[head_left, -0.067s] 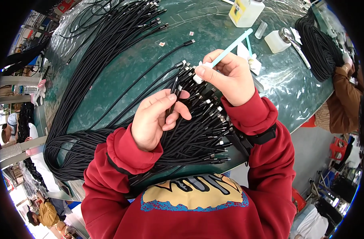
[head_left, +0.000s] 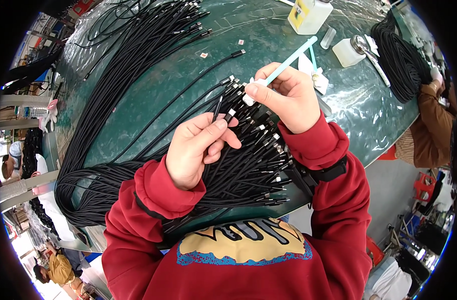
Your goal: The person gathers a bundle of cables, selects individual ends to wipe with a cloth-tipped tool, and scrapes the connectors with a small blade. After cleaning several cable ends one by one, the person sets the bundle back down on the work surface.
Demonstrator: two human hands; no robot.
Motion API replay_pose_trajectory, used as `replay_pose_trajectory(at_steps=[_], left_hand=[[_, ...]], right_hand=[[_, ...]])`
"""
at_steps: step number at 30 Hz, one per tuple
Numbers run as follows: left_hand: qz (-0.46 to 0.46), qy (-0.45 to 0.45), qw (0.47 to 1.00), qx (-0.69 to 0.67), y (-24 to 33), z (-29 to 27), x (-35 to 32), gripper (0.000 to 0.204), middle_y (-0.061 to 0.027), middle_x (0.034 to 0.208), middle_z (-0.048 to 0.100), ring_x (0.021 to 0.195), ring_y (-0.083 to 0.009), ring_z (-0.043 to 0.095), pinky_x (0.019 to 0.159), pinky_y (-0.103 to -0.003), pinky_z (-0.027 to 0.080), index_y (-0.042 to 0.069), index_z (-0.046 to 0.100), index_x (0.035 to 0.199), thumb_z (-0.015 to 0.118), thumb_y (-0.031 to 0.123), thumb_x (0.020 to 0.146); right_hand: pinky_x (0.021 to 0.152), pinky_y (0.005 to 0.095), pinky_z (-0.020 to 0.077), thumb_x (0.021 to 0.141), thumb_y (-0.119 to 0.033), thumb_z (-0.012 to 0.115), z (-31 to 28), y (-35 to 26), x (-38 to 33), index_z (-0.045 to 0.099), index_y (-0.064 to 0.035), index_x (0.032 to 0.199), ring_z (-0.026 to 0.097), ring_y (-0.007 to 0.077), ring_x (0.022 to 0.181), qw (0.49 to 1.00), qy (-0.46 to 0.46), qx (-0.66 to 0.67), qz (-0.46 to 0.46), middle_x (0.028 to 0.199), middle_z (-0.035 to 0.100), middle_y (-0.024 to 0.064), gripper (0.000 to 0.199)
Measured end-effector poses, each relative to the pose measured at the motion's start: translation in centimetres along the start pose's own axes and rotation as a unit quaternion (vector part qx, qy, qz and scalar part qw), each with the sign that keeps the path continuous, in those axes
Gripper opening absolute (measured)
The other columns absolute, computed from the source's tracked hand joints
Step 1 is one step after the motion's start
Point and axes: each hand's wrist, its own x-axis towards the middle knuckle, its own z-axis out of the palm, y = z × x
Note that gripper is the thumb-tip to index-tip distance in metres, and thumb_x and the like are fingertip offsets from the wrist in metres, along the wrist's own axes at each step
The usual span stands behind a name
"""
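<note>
Between the thumb and fingers of my left hand (head_left: 196,145) are the connector ends of black cables (head_left: 229,116), pointing up and away from me. My right hand (head_left: 286,95) pinches a pale blue stick (head_left: 291,59) together with a white wad of cloth or tissue (head_left: 249,96) at its lower end. The wad is close to the held connectors but apart from them. Below and beside both hands spreads a thick bundle of black cables (head_left: 243,170), their metal plugs fanned toward the right. How the fingers of my left hand close underneath is partly hidden.
Another bundle of black cables (head_left: 106,85) runs along the left of the green table (head_left: 163,80). At the far right stand a large white bottle (head_left: 311,17), a smaller bottle (head_left: 347,52) with a metal top, and a coiled cable bundle (head_left: 401,60). A brown-sleeved person (head_left: 431,125) sits beyond.
The cable ends in my left hand have turned slightly, so one silver plug now faces up and the two ends stand apart. My right hand has hardly moved.
</note>
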Motion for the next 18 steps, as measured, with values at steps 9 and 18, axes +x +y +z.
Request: replay_pose_trajectory(at_steps=[9,18], left_hand=[[0.046,0.039,0.996,0.071,-0.6,0.1,0.0,0.018,-0.0058,0.070,0.057,0.046,-0.0011,0.033,0.038,-0.014,0.023,-0.003,0.055,0.094,0.049,0.011,0.084],[0.044,0.037,0.996,0.075,-0.7,0.0,0.1,0.020,-0.0044,0.069,0.056,0.044,-0.0006,0.031,0.038,-0.014,0.022,-0.004,0.054,0.096,0.049,0.011,0.084]], right_hand=[[0.056,0.0179,0.0368,0.073,-0.005,0.063,1.1,-0.2,-0.8,0.055,-0.0026,0.078,0.047,0.0045,0.063,0.995,-0.023,-0.086,-0.042,0.072,0.054,-0.0016,0.010],[0.053,0.0178,0.0346,0.072,-0.007,0.064,1.4,0.0,-0.7,0.057,-0.0025,0.078,0.043,0.0038,0.060,0.990,-0.032,-0.102,-0.087,0.073,0.055,-0.0012,0.011]])
